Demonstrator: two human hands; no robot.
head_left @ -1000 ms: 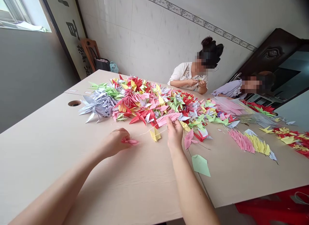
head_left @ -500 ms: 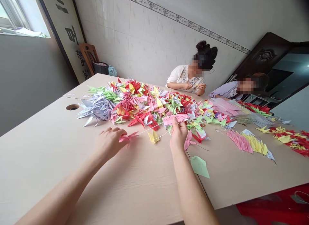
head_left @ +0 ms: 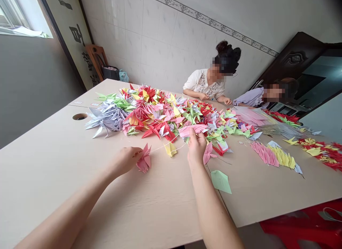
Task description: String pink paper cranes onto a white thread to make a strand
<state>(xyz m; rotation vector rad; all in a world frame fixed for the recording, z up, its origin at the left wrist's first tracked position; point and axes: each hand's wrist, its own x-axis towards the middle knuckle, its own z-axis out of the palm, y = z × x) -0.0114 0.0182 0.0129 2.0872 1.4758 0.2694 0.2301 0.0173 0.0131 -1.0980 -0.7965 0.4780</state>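
The left hand [head_left: 129, 158] pinches a pink paper crane [head_left: 145, 160] before the heap of paper cranes [head_left: 144, 112]; apart from it, by the heap's near edge, the right hand [head_left: 197, 148] grips pink folded paper [head_left: 185, 131], I think so that the white thread [head_left: 162, 147] runs straight between them.

Left hand [head_left: 130, 158] holds pink paper bird [head_left: 144, 161]; right hand [head_left: 197, 146] pinches pink paper bundle [head_left: 192, 130]; white thread [head_left: 159, 148] runs between them; yellow paper piece [head_left: 170, 149] lies near thread; multicoloured paper heap [head_left: 162, 115] lies beyond both hands, on table [head_left: 149, 209].
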